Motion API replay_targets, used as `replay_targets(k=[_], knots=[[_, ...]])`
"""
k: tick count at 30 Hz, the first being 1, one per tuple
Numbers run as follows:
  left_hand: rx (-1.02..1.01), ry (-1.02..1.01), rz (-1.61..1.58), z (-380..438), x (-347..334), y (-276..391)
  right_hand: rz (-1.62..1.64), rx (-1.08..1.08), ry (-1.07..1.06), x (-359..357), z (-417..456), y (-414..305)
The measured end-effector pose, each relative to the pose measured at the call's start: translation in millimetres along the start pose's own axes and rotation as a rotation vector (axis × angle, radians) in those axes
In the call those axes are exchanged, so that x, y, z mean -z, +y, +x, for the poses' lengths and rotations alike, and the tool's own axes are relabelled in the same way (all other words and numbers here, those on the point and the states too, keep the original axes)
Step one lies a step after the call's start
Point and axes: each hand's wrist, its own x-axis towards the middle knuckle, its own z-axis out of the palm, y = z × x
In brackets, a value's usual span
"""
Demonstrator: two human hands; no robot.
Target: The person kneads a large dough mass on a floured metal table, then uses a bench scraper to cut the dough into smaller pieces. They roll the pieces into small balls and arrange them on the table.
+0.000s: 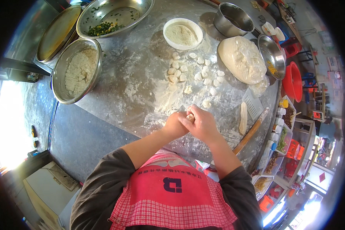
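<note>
My left hand (174, 124) and my right hand (203, 124) are pressed together over the floured metal worktop (126, 115). Between them sits a small piece of dough (190, 118), mostly covered by my fingers and right thumb. Just beyond my hands lie two rough, torn-looking dough lumps, one on the left (188, 89) and one on the right (206, 103). Several small rounded dough pieces (205, 75) are spread farther up the worktop. To the right of my right hand, a dough strip (243, 118) lies beside a wooden rolling pin (251, 132).
A white bowl of flour (182, 34), a steel pot (233, 20) and a large plastic-covered dough mass (241, 60) stand beyond. At left are a steel basin of floury dough (80, 72) and a larger basin with chopped greens (115, 17). Seasoning jars (277, 123) line the right edge.
</note>
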Motion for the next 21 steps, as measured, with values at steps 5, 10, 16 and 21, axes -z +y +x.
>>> replay_targets(k=[5, 10, 16, 21], knots=[[0.067, 0.061, -0.029, -9, 15, 12, 0.025, 0.004, 0.095, -18, -10, 19], [0.579, 0.362, -1.297, 19, 42, -39, 0.206, -0.031, -0.06, -26, -42, 13], [0.356, 0.172, -1.186, -7, 52, -16, 0.065, -0.131, 0.113, -16, -11, 60], [-0.077, 0.193, -0.535, -10, 35, -13, 0.328, -0.206, 0.086, -11, -9, 41]])
